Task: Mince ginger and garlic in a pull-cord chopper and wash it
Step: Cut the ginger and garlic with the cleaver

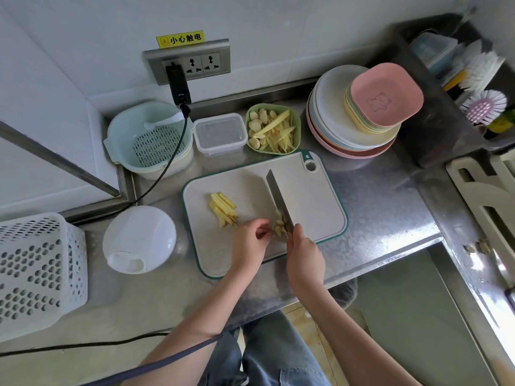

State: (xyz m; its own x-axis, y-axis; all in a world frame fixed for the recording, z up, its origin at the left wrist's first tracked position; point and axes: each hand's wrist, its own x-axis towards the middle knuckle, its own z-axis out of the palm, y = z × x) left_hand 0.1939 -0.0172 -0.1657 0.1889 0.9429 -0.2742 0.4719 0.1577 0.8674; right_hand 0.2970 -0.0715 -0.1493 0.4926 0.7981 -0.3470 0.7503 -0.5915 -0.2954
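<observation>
Head view looks down on a steel counter [376, 196] against a white wall. Right hand [305, 259] grips a knife [278, 201]; left hand [250, 242] pinches pale garlic pieces [279, 224] beside the blade on the cutting board [315, 196]. Ginger strips [224, 208] lie just beyond the left fingers. Left of them sits the white chopper [139, 238]; farther beyond, a green bowl [273, 129] holds ginger and garlic.

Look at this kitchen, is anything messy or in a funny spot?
One thing: the black cable from the plugged-in adapter drapes across the rim of the mint colander basin and trails over the steel counter. Nothing looks spilled or broken; ginger strips lie neatly on the cutting board.
</observation>
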